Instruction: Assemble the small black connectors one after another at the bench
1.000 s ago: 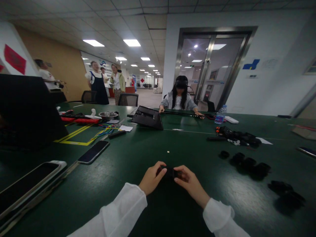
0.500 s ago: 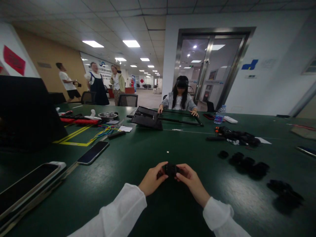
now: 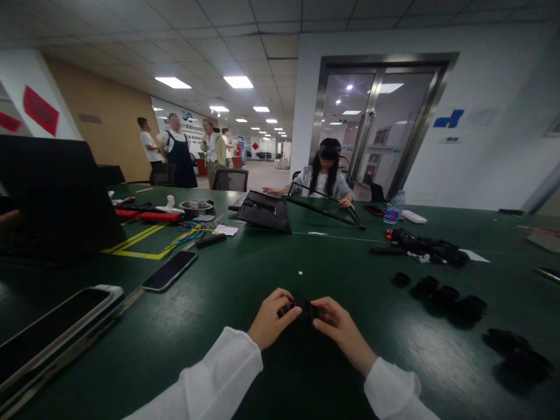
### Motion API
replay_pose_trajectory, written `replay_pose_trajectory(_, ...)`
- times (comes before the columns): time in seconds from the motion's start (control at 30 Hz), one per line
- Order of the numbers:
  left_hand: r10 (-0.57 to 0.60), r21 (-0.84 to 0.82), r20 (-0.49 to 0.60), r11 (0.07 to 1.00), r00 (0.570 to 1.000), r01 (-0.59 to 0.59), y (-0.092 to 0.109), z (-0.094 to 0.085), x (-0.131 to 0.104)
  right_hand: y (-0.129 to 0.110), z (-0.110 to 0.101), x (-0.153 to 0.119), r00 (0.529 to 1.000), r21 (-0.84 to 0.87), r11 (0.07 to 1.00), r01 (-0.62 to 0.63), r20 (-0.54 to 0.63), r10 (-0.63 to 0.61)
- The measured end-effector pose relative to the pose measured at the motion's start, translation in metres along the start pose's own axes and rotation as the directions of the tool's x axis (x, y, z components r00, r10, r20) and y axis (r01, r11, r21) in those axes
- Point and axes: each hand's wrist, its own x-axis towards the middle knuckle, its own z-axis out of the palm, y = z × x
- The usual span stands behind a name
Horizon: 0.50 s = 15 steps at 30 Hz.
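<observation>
Just above the green table, my left hand (image 3: pixel 272 319) is closed, thumb and fingers pinching a small black part (image 3: pixel 286 308). Facing it, my right hand (image 3: pixel 340 326) pinches a dark piece with a flat edge (image 3: pixel 312 311). A narrow dark gap shows between the fingertips of both hands; whether the two pieces still touch is too dark to tell. Beyond my hands, a tiny white bit (image 3: pixel 300 273) lies on the table. To the right sits a row of similar black parts (image 3: pixel 446 294), with more black pieces (image 3: pixel 520 353) nearer the edge.
Across the table (image 3: pixel 262 262) a person in a headset tilts a black frame (image 3: pixel 324 213) beside a black panel (image 3: pixel 265 211). Phones (image 3: pixel 170 271), coloured wires (image 3: pixel 188 233), a metal bowl (image 3: pixel 196 206) and a dark screen (image 3: pixel 52 192) lie left; a water bottle (image 3: pixel 394 207) stands right.
The black part between my hands looked like one block; now my hands hold it slightly apart at the middle. The person opposite has lifted and tilted the black frame.
</observation>
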Motion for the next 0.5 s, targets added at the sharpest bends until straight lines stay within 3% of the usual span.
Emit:
replay_pose_trajectory(0.13, 0.03, -0.009, 0.032, 1.0, 0.999, -0.03, -0.001, 0.001, 0.0, 0.0, 0.002, 0.0, 1.0, -0.033, 0.999, -0.004, -0.007, 0.004)
replay_pose_trajectory(0.33, 0.137, 0.018, -0.077, 0.991, 0.988, -0.136, 0.001, 0.002, -0.003, 0.008, 0.004, 0.006, 0.997, 0.01, 1.0, 0.027, -0.071, -0.026)
replay_pose_trajectory(0.5, 0.136, 0.007, -0.029, 0.991, 0.99, -0.136, 0.003, 0.003, -0.005, 0.012, 0.002, 0.008, 0.994, 0.067, 0.998, 0.008, -0.11, -0.001)
